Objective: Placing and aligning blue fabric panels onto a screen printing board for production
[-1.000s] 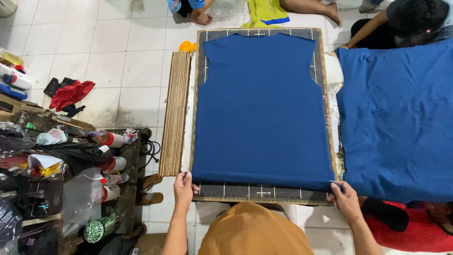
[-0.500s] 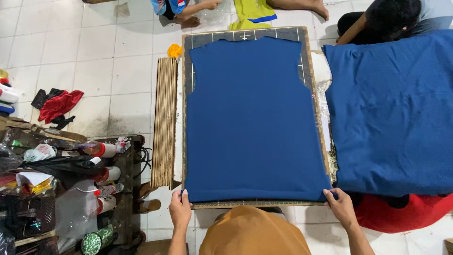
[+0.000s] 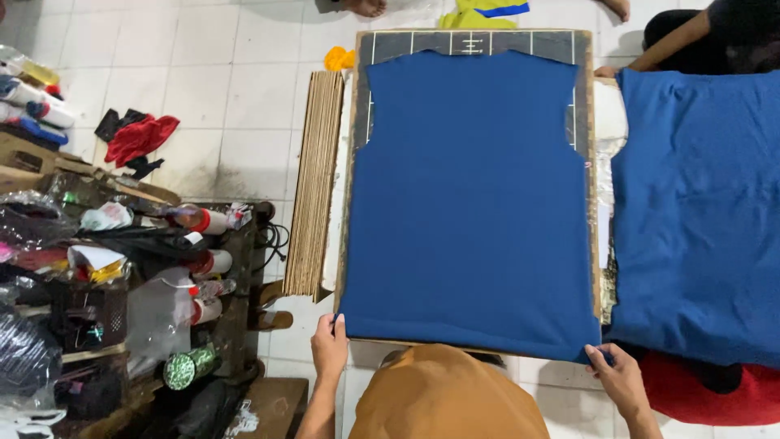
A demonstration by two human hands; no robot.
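The blue sleeveless garment panel (image 3: 475, 203) lies flat on a dark board (image 3: 569, 89) marked with pale guide lines, covering nearly all of it; only the far edge and strips beside the armholes show bare. The hem runs along the near edge of the board.

The left hand (image 3: 329, 348) pinches the near left corner of the hem, fingers closed on the cloth. The right hand (image 3: 621, 378) does the same at the near right corner, where the cloth overhangs the board slightly. Both grips are clenched on the panel.

Judgement: the step in hand is squaring the panel to the board. The cloth already lies smooth, with no evident wrinkles. The next move would call for an even pull at both corners, so the hem sits parallel to the near edge and the neckline stays centred on the far guide marks.

A stack of thin wooden boards (image 3: 315, 183) stands just beside the board's left edge. A second blue cloth (image 3: 699, 211) lies at the right, touching or just overlapping that side; another person's arm (image 3: 666, 53) reaches in near its far corner.

The board rests on a white tiled floor (image 3: 236, 89). At the left, a cluttered rack (image 3: 130, 268) holds bottles, bags and rags; a red rag (image 3: 140, 136) lies on the tiles beyond it.
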